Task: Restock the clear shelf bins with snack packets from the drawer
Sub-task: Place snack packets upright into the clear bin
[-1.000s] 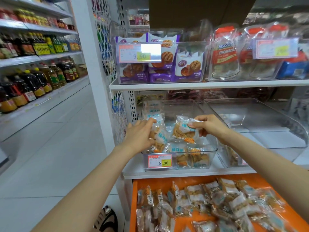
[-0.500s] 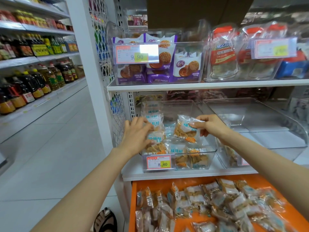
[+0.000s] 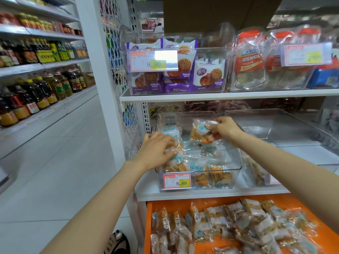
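Your left hand (image 3: 157, 149) lies with its fingers almost straight across the row of packets (image 3: 171, 129) standing at the left side of the bin (image 3: 236, 162), pressing them back. A second ago those fingers were bent over the top of one packet, so that one is now let go and set in the row. Your right hand (image 3: 224, 129) has hardly moved. Thumb and fingertips still pinch the packet (image 3: 199, 132) near its upper edge, hanging it over the middle of the bin, not yet down among those lying on the bottom. So one more is in and the next waits its turn. By my judgement the bin is about half filled, with room left behind and on the right.

The bin stands on a white shelf (image 3: 201, 194), its price tag (image 3: 177, 181) at the front. Just beside it on the right is a second bin (image 3: 275, 125), nearly bare but for a few packs at its front corner. Below the shelf the orange drawer (image 3: 148, 226) is pulled out and holds plenty of loose packets (image 3: 229, 226), so much of the restocking is still ahead of you. On the shelf above sit purple biscuit packs (image 3: 176, 70). To your left a pale tiled floor (image 3: 55, 162) runs along an aisle, with oil bottles (image 3: 36, 92) on the far shelving.
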`<state>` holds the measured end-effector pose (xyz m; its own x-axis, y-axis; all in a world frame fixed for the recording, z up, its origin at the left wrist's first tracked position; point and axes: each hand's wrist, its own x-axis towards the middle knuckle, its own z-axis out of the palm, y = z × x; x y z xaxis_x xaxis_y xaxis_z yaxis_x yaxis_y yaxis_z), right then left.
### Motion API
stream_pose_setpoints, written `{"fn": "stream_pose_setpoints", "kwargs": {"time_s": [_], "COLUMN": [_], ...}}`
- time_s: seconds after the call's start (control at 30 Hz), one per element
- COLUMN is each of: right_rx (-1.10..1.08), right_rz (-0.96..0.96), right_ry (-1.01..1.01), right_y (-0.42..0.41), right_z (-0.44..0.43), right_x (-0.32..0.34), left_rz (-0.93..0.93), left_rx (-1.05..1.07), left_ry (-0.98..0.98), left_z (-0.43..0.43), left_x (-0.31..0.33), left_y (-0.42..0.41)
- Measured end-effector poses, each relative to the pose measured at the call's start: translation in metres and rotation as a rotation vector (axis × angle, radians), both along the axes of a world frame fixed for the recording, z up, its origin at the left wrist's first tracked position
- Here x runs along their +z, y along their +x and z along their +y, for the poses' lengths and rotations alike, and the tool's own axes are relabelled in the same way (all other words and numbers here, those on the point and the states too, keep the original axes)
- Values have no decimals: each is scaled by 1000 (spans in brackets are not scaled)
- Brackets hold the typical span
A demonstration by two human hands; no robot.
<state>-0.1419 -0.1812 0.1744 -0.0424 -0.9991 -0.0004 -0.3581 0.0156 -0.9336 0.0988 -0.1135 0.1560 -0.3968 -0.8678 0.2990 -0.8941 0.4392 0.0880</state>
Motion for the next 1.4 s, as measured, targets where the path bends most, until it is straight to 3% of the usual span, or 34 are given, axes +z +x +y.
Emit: {"fn": "stream_pose_setpoints", "kwargs": {"time_s": [0.23,0.37,0.47,0.67,0.8,0.93,1.03,1.2,1.3,1.4], "right_rx": [-136,-191,-247,55,26,-21,12,386,440,503], "right_rz": [100,127,45,19,88,-269,-91,-144,-233,-173], "right_ry": [-70,-110,-171,78,32,-118,-174,-131,-150,-74], "right_y": [31,38,45,32,40,42,35,25,22,18], "right_z": [-70,-94,-101,-142,-125,-103,-69,12,39,52], "right_x": [4,-9,-18,-48,-37,-11,11,11,6,-1], "left_rz": [403,406,395,443,460,562,732,965,1088,1105], "left_rx": [135,114,98,123,121,101,108,54,7,37], "left_ry": [-162,-183,-204,-168,-157,-133,-55,271,509,542], "left_z": [-11,-15,-17,-18,-19,-21,-17,-3,5,9], "left_x": [11,9,8,6,6,12,17,21,25,23], "left_y": [4,-1,-4,-6,-6,-9,-15,-33,-37,-37]}}
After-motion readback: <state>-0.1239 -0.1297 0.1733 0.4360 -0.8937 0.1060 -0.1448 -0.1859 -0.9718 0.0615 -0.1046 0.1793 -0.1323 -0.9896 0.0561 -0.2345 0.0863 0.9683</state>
